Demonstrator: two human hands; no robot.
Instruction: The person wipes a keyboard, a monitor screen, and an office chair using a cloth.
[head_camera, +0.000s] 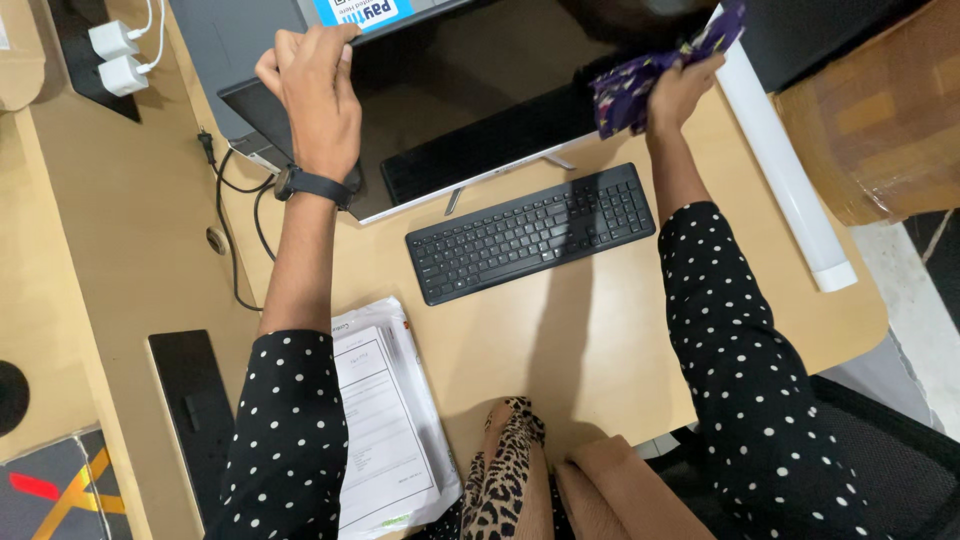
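Left of the black keyboard (532, 232), a clear plastic sleeve (392, 420) holding printed papers. Behind the keyboard, a dark monitor (470, 90): left hand (312, 85) reaching up, fingers curled over its top left edge, gripping. Right hand (678, 92) raised at the monitor's right side, clamped around a bunched purple cloth (650, 70) pressed against the screen.
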